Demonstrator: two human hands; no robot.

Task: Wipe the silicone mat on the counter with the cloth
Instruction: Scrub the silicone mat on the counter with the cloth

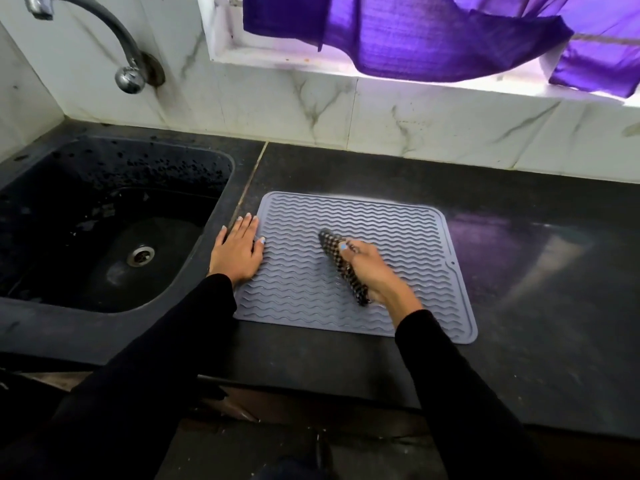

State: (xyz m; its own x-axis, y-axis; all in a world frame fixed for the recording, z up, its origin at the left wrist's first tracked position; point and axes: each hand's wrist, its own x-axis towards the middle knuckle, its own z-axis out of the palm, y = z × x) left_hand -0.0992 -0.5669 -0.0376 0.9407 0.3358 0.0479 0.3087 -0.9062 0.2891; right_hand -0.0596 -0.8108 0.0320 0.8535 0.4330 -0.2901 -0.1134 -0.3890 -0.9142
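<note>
A grey silicone mat (391, 233) with wavy ridges lies flat on the dark counter (536, 289). My right hand (372, 271) grips a bunched dark checked cloth (337, 258) and holds it against the middle of the mat. My left hand (237, 249) lies flat with straight fingers on the mat's left edge, partly on the counter, holding it down. Both arms wear black sleeves.
A black sink (114, 230) with a metal drain (140, 255) sits left of the mat, under a curved metal tap (128, 64). A white marble-patterned wall runs behind. A purple curtain (433, 36) hangs over the window ledge above. The counter's front edge is close to me.
</note>
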